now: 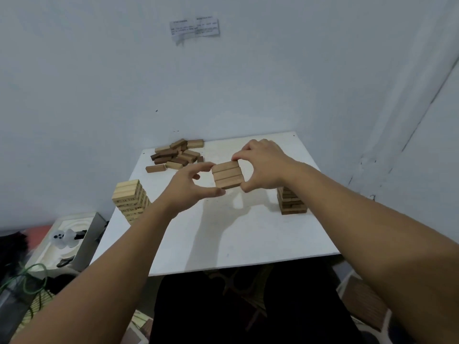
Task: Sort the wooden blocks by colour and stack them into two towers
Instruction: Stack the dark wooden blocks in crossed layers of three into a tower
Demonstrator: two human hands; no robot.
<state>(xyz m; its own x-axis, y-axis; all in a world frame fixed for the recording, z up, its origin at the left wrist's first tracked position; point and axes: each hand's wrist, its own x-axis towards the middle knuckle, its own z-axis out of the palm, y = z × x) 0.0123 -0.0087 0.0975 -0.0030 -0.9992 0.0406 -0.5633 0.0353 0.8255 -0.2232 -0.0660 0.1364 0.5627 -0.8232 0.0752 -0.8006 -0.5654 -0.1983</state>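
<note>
Three brown wooden blocks [227, 174] lie side by side as one flat set, lifted above the white table [223, 234]. My right hand [263, 165] pinches the set at its right side with fingers and thumb. My left hand [191, 187] is at its left side, thumb and fingertips touching the set's corners. A light-wood tower [130, 201] stands at the table's left edge. A darker brown tower [291, 202] stands at the right, its top hidden behind my right wrist. A loose pile of mixed blocks [177, 155] lies at the far left corner.
The table sits in a corner between two pale walls, with a paper note [195, 28] taped high up. Left of the table, a white foam tray [67, 242] holds small items, beside green cable [27, 279]. Dark cloth [248, 306] lies below the front edge.
</note>
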